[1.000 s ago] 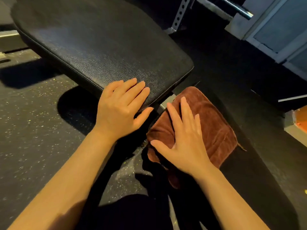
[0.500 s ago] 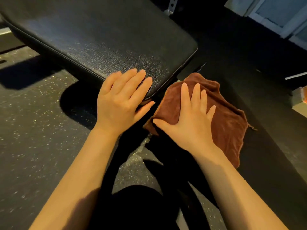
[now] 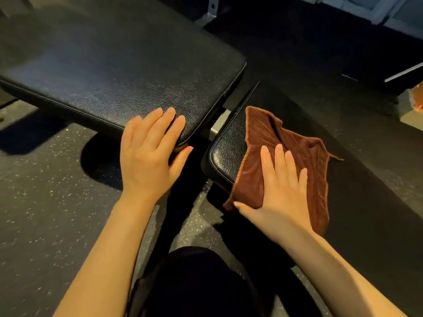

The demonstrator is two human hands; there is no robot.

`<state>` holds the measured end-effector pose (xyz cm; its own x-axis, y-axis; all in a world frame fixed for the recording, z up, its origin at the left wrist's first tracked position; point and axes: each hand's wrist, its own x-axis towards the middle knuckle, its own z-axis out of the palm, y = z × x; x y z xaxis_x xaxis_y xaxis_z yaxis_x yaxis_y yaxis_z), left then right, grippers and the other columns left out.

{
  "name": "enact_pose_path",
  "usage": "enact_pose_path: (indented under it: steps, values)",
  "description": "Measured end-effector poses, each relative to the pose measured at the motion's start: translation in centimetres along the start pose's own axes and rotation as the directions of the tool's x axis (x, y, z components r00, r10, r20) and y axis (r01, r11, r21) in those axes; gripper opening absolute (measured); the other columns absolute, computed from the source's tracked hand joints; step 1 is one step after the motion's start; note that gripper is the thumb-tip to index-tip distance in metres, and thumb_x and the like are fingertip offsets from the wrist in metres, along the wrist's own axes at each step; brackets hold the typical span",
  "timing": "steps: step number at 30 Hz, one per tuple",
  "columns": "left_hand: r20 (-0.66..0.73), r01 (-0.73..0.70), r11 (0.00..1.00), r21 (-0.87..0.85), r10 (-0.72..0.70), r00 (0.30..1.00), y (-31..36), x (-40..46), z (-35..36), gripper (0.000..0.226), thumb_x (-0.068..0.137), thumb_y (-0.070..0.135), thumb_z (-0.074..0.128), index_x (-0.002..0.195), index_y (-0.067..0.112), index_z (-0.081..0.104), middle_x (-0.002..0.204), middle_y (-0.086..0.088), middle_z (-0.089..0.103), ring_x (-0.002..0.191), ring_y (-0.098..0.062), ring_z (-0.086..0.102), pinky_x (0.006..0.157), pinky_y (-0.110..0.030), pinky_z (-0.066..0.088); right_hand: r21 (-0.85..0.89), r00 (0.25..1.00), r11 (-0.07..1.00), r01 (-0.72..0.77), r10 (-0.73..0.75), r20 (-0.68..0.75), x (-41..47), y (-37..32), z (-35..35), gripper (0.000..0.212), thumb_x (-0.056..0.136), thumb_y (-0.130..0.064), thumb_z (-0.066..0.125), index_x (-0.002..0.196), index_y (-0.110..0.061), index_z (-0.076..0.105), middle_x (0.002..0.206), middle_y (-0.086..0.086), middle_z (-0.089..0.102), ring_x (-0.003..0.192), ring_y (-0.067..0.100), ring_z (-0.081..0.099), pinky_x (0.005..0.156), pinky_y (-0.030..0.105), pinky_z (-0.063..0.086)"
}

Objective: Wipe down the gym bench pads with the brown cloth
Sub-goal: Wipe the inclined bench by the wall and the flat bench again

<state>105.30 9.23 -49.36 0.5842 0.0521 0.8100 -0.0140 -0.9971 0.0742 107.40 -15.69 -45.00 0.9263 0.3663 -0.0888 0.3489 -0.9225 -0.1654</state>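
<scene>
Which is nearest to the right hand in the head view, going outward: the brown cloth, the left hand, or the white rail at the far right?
1. brown cloth, under the right hand.
2. left hand, to its left on the other pad.
3. white rail, far upper right.

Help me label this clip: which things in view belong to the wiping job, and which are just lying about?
Job:
- cloth, under the right hand
- right pad, being wiped
- left pad, with the left hand resting on its corner

Lying about:
- speckled floor
- orange object at the right edge
- white bar
</scene>
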Motion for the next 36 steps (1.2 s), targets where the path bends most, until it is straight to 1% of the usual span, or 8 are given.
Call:
enact_pose_path:
  steps: [4, 7, 11, 16, 20, 23, 30, 36]
  values:
    - [0.058, 0.069, 0.998, 0.000, -0.069, 0.996, 0.7, 0.2, -0.8, 0.044, 0.097, 0.032, 0.061, 0.133, 0.007, 0.061, 0.140, -0.012, 0.058, 0.132, -0.031, 0.050, 0.116, -0.042, 0.023, -0.067, 0.975, 0.986, 0.152, -0.161, -0.151, 2.0, -2.4, 0.5, 0.117, 0.078, -0.071, 0.061, 0.158, -0.017, -0.006, 0.165, 0.009, -0.014, 0.152, 0.025, -0.014, 0.118, 0.057, -0.011]
    - [0.105, 0.087, 0.996, 0.032, -0.090, 0.990, 1.3, 0.3, -1.2, 0.044, 0.098, 0.030, 0.056, 0.136, 0.007, 0.059, 0.142, -0.013, 0.056, 0.134, -0.032, 0.048, 0.118, -0.040, 0.019, -0.126, 0.911, 0.942, 0.311, -0.333, -0.244, 2.8, -3.2, 1.0, 0.105, 0.081, -0.056, 0.066, 0.157, -0.007, 0.014, 0.163, 0.019, 0.014, 0.151, 0.033, 0.013, 0.120, 0.059, 0.011]
    - [0.168, 0.147, 0.985, 0.086, -0.160, 0.973, 2.3, 0.7, -2.0, 0.045, 0.100, 0.033, 0.050, 0.137, 0.008, 0.058, 0.143, -0.012, 0.055, 0.136, -0.031, 0.046, 0.119, -0.045, 0.018, -0.143, 0.846, 0.882, 0.450, -0.472, -0.250, 1.5, -0.9, 1.4, 0.099, 0.083, -0.056, 0.067, 0.157, -0.015, 0.016, 0.163, 0.018, 0.017, 0.151, 0.034, 0.014, 0.118, 0.062, 0.012]
    - [0.238, -0.043, 0.959, -0.280, 0.113, 0.965, 8.0, 2.0, -1.9, 0.045, 0.099, 0.040, 0.050, 0.133, 0.013, 0.062, 0.139, -0.008, 0.059, 0.130, -0.022, 0.053, 0.116, -0.046, 0.027, 0.156, 0.924, 0.922, 0.354, -0.320, -0.208, -2.1, 5.9, 1.6, 0.090, 0.083, -0.077, 0.039, 0.156, -0.043, -0.001, 0.167, -0.002, 0.000, 0.153, 0.017, -0.009, 0.122, 0.050, -0.004]
    - [0.317, -0.271, 0.907, -0.323, 0.373, 0.872, 9.7, 2.0, -0.2, 0.055, 0.096, 0.058, 0.049, 0.130, 0.019, 0.067, 0.140, -0.003, 0.058, 0.135, -0.025, 0.051, 0.117, -0.050, 0.027, 0.163, 0.948, 0.936, 0.311, -0.292, -0.128, -1.8, 8.6, 2.1, 0.090, 0.081, -0.082, 0.034, 0.154, -0.045, -0.004, 0.167, -0.002, -0.005, 0.152, 0.014, -0.013, 0.123, 0.038, -0.008]
    - [0.276, -0.335, 0.892, -0.302, 0.418, 0.865, 8.8, 1.4, 0.4, 0.063, 0.092, 0.066, 0.052, 0.132, 0.019, 0.065, 0.142, -0.004, 0.057, 0.134, -0.027, 0.051, 0.116, -0.049, 0.031, 0.194, 0.945, 0.935, 0.297, -0.258, -0.201, -1.5, 8.2, 2.4, 0.097, 0.079, -0.085, 0.040, 0.158, -0.031, 0.019, 0.166, 0.005, 0.011, 0.154, 0.025, 0.003, 0.122, 0.047, -0.002]
    - [-0.015, -0.409, 0.895, -0.179, 0.413, 0.911, 9.2, 1.1, 2.9, 0.067, 0.089, 0.069, 0.043, 0.112, 0.016, 0.075, 0.119, -0.006, 0.071, 0.110, -0.028, 0.067, 0.094, -0.043, 0.047, -0.010, 0.965, 0.968, 0.253, -0.253, -0.074, -0.2, 7.3, 1.7, 0.110, 0.065, -0.082, 0.038, 0.157, -0.029, 0.014, 0.162, 0.015, 0.020, 0.147, 0.038, 0.020, 0.109, 0.072, 0.022]
    - [-0.101, -0.441, 0.877, -0.188, 0.430, 0.897, 8.9, 0.9, 3.7, 0.061, 0.092, 0.064, 0.042, 0.112, 0.016, 0.076, 0.118, -0.005, 0.071, 0.109, -0.026, 0.067, 0.091, -0.043, 0.049, 0.015, 0.972, 0.973, 0.231, -0.231, -0.038, -0.2, 6.8, 1.3, 0.112, 0.061, -0.086, 0.030, 0.155, -0.039, -0.011, 0.166, 0.008, -0.008, 0.152, 0.034, -0.003, 0.111, 0.072, 0.007]
